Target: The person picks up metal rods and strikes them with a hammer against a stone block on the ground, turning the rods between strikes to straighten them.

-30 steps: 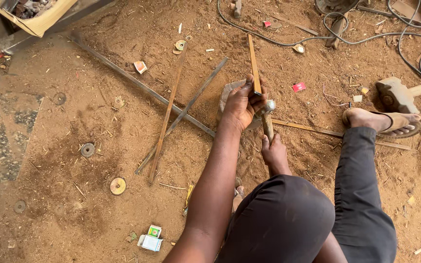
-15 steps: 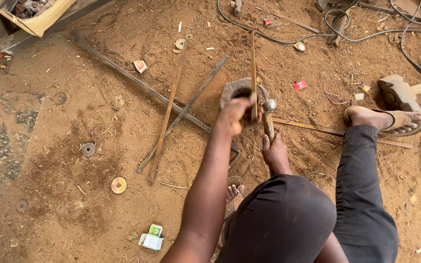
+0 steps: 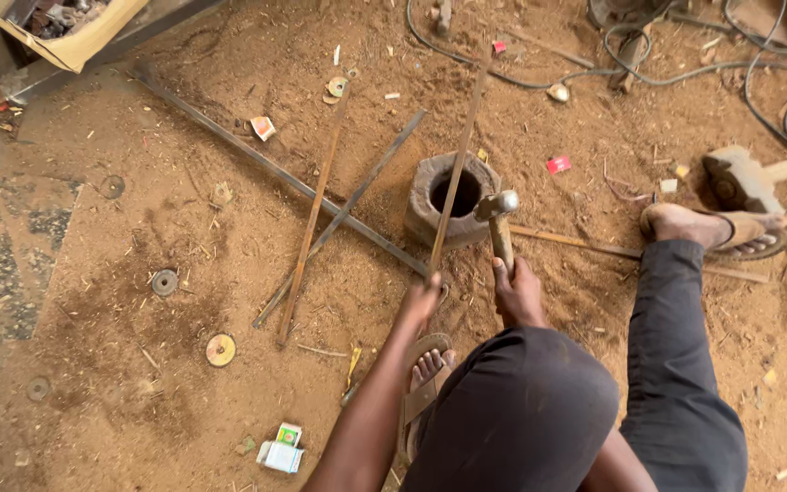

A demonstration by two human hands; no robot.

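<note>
Rod (image 3: pixel 455 164) lies across the iron ring block (image 3: pixel 453 196), left hand (image 3: pixel 423 299) clamped on its end; right hand (image 3: pixel 518 293) fingers closed round the hammer (image 3: pixel 499 223); a glancing blow could kick it loose.

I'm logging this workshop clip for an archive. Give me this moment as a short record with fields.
Setting: sandy dirt floor
Left hand: grips the near end of a thin metal rod lying across a hollow metal block
Right hand: holds a hammer, head by the block's rim
Nearby: long metal bars, round discs, cables, a mallet
</note>
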